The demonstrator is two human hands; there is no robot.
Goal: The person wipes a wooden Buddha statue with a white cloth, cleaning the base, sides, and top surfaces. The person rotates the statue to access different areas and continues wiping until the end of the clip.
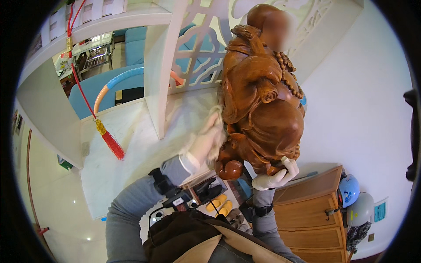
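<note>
A large carved wooden statue of a robed, round-bellied figure with a bead necklace stands tilted in view on the right end of a white countertop. My left hand presses a light cloth against the statue's left side, low down; hand and cloth are blurred. At the statue's base, my right hand, in a pale glove, has its fingers curled around the lower front edge. The statue hides part of the counter behind it.
A white upright panel and lattice screen border the counter. A red tassel hangs at left. Below are yellow slippers and dark shoes; a wooden cabinet and helmets are at lower right.
</note>
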